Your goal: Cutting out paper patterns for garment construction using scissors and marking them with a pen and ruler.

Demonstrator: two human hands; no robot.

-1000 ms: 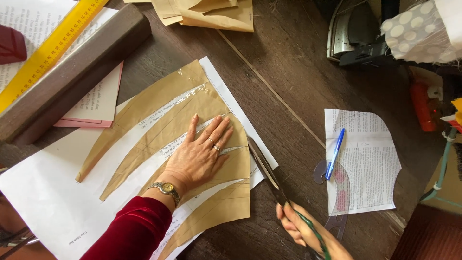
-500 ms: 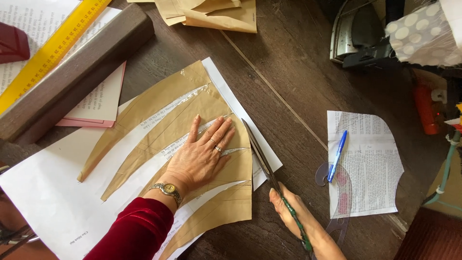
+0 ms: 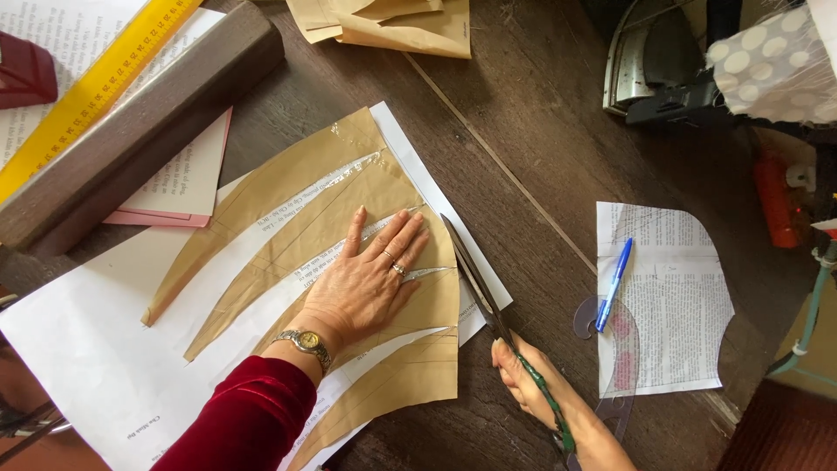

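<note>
The right hand [image 3: 545, 392] was wrapped around the green handles of one pair of scissors [image 3: 475, 279], its fingers closed on them near the worktop's front edge. The long dark blades lay along the right edge of the brown paper pattern [image 3: 349, 253], over the white sheet [image 3: 87, 366] beneath it; whether the blades were parted could not be told. The left hand [image 3: 370, 279] lay flat on the pattern, fingers spread and pressing it down, a ring on one finger and one wristwatch [image 3: 305, 342] above a dark red sleeve [image 3: 248, 419].

The pattern was slashed into four curved strips fanning toward the left. To the right lay one shaped piece of printed paper [image 3: 676, 305], with one blue pen [image 3: 615, 283] across its left edge and one clear curve template [image 3: 615, 366] partly beneath it. Toward the back left corner ran one yellow ruler [image 3: 96, 87] on a dark wooden bar [image 3: 148, 131], with a pink-edged booklet [image 3: 179, 187] under it. Folded brown papers [image 3: 392, 22] sat at the back edge, and one iron [image 3: 663, 70] stood at the back right.

The worktop [image 3: 540, 148] was dark, worn wooden planks.
</note>
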